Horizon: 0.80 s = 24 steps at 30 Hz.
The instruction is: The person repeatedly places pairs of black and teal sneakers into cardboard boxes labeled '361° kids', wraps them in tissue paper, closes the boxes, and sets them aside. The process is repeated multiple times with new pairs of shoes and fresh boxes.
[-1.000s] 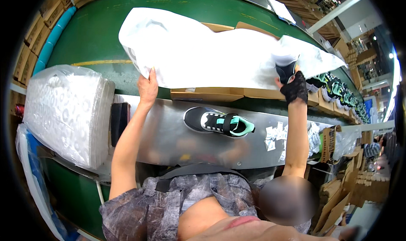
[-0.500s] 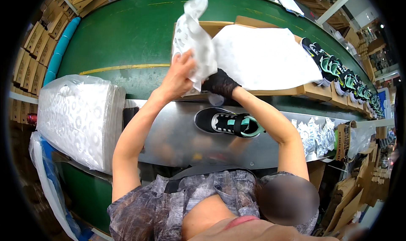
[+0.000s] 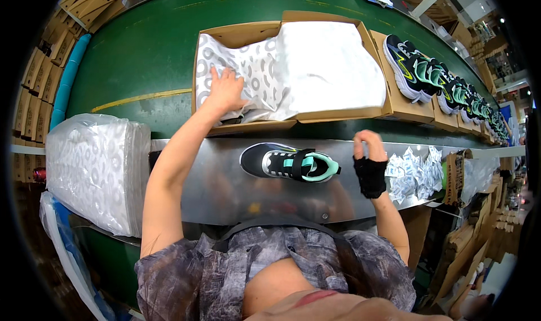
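My left hand (image 3: 227, 90) is open, its fingers spread flat on grey-patterned tissue paper (image 3: 260, 76) that lines an open cardboard shoe box (image 3: 248, 128). A plain white part of the paper (image 3: 332, 67) lies over the box's right side. Away from the box, my right hand (image 3: 370, 162), in a black fingerless glove, hovers over the metal ledge with bent fingers apart and nothing visible in them. It is between a single black-and-mint shoe (image 3: 290, 163) lying on the ledge and a heap of small white sachets (image 3: 416, 174).
On the left lies a plastic-wrapped stack of patterned paper (image 3: 96, 174). A row of boxes with black-and-mint shoes (image 3: 411, 70) on top runs along the right of the green conveyor belt (image 3: 146, 50). Stacked cartons (image 3: 36, 93) stand beyond the far left edge.
The tissue paper, lifted in my left hand before, now lies down inside the box. My right hand has let go there and moved right and nearer, past the shoe.
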{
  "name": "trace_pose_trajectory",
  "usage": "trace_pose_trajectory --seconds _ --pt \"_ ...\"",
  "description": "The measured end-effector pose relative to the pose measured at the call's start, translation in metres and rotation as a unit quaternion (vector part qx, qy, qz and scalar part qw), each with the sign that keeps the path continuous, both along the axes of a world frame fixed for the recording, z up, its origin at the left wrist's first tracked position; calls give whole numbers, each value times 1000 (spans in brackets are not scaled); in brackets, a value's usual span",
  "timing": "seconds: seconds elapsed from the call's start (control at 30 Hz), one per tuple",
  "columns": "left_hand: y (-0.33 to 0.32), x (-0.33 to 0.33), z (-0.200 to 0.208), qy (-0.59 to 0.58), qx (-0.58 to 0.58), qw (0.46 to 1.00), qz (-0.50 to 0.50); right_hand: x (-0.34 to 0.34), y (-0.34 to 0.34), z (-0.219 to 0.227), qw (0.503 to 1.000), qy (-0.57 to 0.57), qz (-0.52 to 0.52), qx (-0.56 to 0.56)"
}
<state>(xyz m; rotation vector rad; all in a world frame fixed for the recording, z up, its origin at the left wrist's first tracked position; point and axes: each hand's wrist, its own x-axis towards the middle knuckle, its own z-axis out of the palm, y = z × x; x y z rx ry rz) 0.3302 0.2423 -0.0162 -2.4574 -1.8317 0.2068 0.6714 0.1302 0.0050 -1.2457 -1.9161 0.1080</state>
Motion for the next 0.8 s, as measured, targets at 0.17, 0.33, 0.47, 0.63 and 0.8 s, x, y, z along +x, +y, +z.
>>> trace_pose_trajectory --seconds 0.17,0.33,0.47,0.63,0.8 --pt "-52 15 39 -445 -73 890 -63 14 -36 -69 769 293 -14 -568" --pt "-134 38 34 -392 -90 900 -170 -31 -25 -24 714 310 96 -620" --pt "-131 18 33 -670 -167 715 104 -47 -9 -11 594 492 217 -598" --pt "-36 14 57 -834 -116 494 217 -66 17 -27 617 542 107 -560" --pt "25 24 -19 -719 -293 525 348 -101 41 -27 552 649 48 -521"
